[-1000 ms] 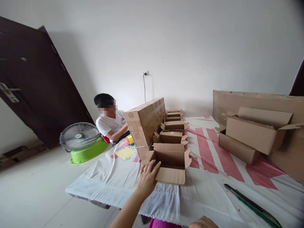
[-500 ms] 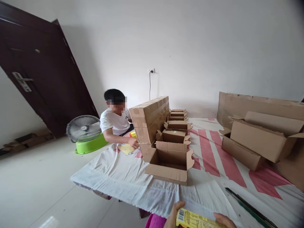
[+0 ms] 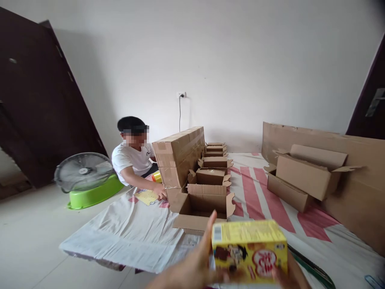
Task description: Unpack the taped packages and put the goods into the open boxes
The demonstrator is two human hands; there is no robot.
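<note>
A yellow printed carton with a cartoon figure and red-and-white lettering is held between my two hands above the table's near edge. My left hand wraps its left side, thumb pointing up. On the opposite end, my right hand grips the carton, partly hidden behind it. Just beyond stands an open cardboard box with its flaps folded out. More open boxes form a row behind that one.
Taped cartons are stacked left of the row, beside a seated person in a white shirt. Two open boxes sit at right before a large cardboard sheet. A green box cutter lies near my right hand. A fan is at left.
Both hands have lifted the yellow carton from the bottom edge of the view, so its printed front now shows. The view has turned slightly to the right.
</note>
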